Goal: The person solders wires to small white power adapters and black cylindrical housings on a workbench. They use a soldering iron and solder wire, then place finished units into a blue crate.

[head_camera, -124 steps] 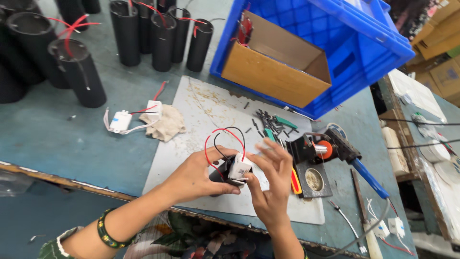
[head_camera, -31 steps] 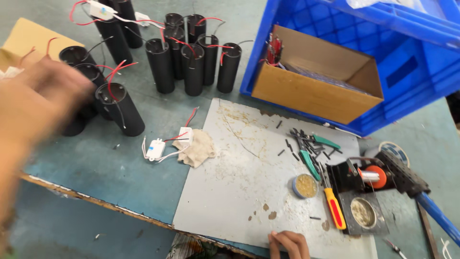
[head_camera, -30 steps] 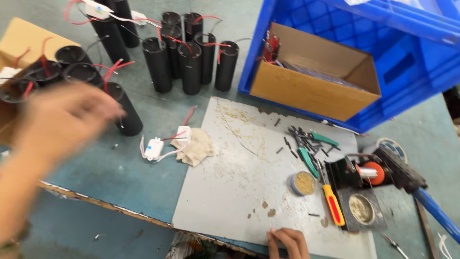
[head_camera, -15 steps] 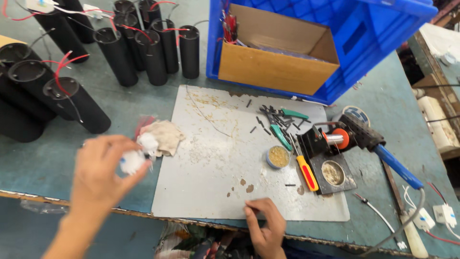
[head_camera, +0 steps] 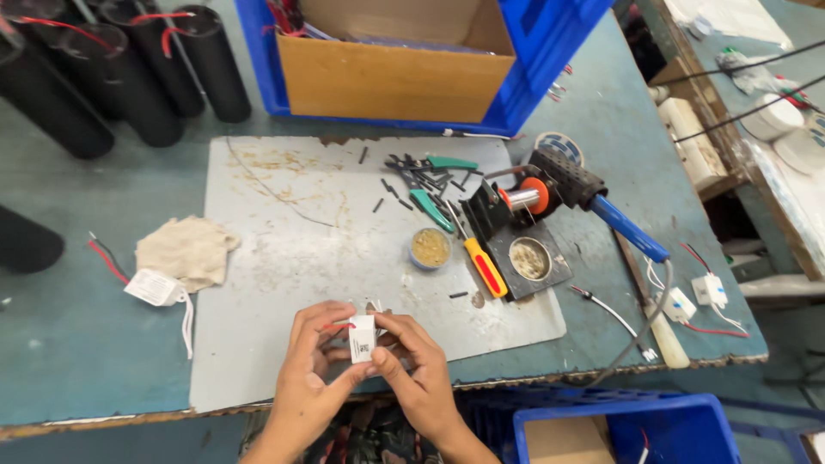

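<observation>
My left hand point(head_camera: 311, 369) and my right hand point(head_camera: 411, 368) together hold a small white box-shaped electrical part point(head_camera: 363, 338) with a printed label and short red wires, above the near edge of the grey work mat point(head_camera: 284, 258). Fingers of both hands pinch it from the sides. A second white part with wires point(head_camera: 155, 288) lies left of the mat beside a beige rag point(head_camera: 187, 249).
Soldering iron with blue handle point(head_camera: 601, 210) on its stand point(head_camera: 516, 232), a tin of flux point(head_camera: 430, 247), a yellow-red screwdriver point(head_camera: 483, 265) and green pliers point(head_camera: 430, 206) lie on the right. Black cylinders point(head_camera: 129, 69) stand at back left. A cardboard box point(head_camera: 395, 73) sits in a blue crate.
My left hand reached out to the left, picked up a white wired part beside the rag and brought it back; now both hands hold it at the mat's near edge.
</observation>
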